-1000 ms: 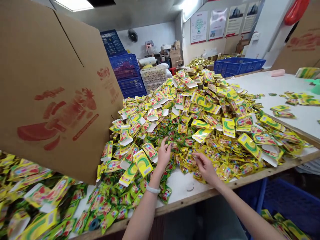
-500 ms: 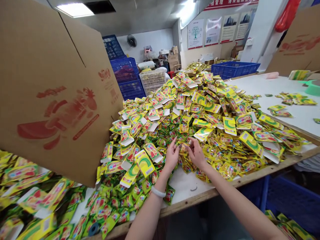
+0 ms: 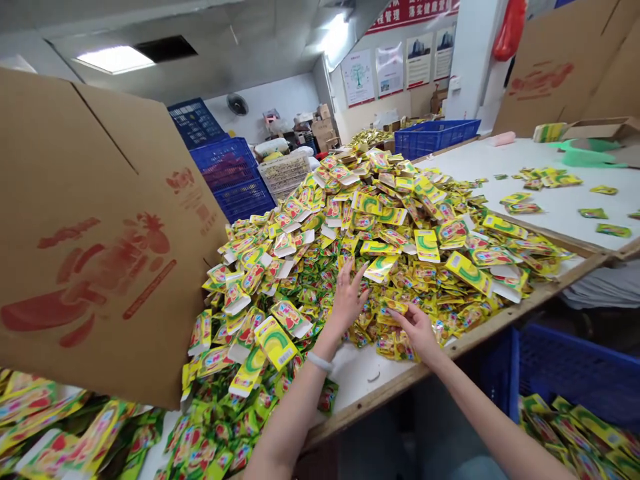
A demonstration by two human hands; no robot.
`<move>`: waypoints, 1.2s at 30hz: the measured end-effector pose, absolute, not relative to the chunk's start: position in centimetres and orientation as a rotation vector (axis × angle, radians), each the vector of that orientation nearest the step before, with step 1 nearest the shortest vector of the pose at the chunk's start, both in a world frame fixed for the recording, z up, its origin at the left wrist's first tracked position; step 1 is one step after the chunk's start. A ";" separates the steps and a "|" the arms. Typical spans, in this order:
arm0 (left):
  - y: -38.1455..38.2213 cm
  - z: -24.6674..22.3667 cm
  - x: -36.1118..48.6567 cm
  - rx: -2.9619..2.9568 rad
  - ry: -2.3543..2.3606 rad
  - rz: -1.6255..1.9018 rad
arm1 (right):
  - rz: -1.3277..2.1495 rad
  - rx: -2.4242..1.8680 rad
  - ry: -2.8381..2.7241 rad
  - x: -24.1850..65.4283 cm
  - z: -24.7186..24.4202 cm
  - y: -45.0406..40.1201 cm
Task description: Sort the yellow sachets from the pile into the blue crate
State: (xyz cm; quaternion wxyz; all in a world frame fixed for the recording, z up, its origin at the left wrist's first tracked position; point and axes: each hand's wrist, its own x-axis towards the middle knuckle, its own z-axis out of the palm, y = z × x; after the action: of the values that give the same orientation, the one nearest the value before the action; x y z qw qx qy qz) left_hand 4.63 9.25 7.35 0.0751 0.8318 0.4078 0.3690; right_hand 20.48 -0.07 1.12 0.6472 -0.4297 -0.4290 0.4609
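My left hand [image 3: 346, 300] reaches over the heap with its fingers spread, palm down, holding nothing. Just right of it, my right hand [image 3: 420, 332] pinches a small yellow candy packet [image 3: 395, 306] between thumb and fingers. Beneath both hands lie loose yellow packets [image 3: 395, 345] near the table's front edge, with green packets [image 3: 313, 287] further left. Yellow-and-green flat boxes [image 3: 276, 341] with fruit pictures lie left of my left wrist, and more boxes [image 3: 367, 203] are piled high behind the hands.
A large cardboard carton [image 3: 100, 267] leans at the left. A wooden rim [image 3: 373, 401] edges the white table. Below right stands a blue crate [image 3: 580, 373] with boxes inside. Another blue crate [image 3: 435, 139] sits behind the heap; stacked crates [image 3: 230, 173] stand back left.
My hands have moved apart. The left has opened with its fingers spread, and the right now pinches a yellow packet lower down. The view has swung to the right.
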 end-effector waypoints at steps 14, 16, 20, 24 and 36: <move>4.7 11.1 1.7 1.767 0.742 0.920 | 0.979 -0.869 -1.529 22.3 4.4 -2.0; 3.9 8.9 1.9 1.527 0.712 0.910 | 1.192 -0.801 -1.408 19.7 3.7 -2.5; 2.8 5.9 1.8 1.214 0.738 0.814 | 1.217 -0.859 -1.377 18.9 3.0 -3.6; 2.3 5.8 1.2 1.159 0.785 0.846 | 0.975 -1.036 -1.207 22.3 5.7 -3.3; 0.5 6.2 2.3 1.355 0.682 0.558 | 0.543 -1.046 -2.122 23.1 11.4 -0.5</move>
State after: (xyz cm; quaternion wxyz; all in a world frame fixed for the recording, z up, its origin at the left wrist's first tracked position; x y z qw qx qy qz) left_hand 2.29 0.49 6.22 0.6907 0.6062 0.3052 0.2495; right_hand 23.15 -0.54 11.37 0.3497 -0.4038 -0.8189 0.2096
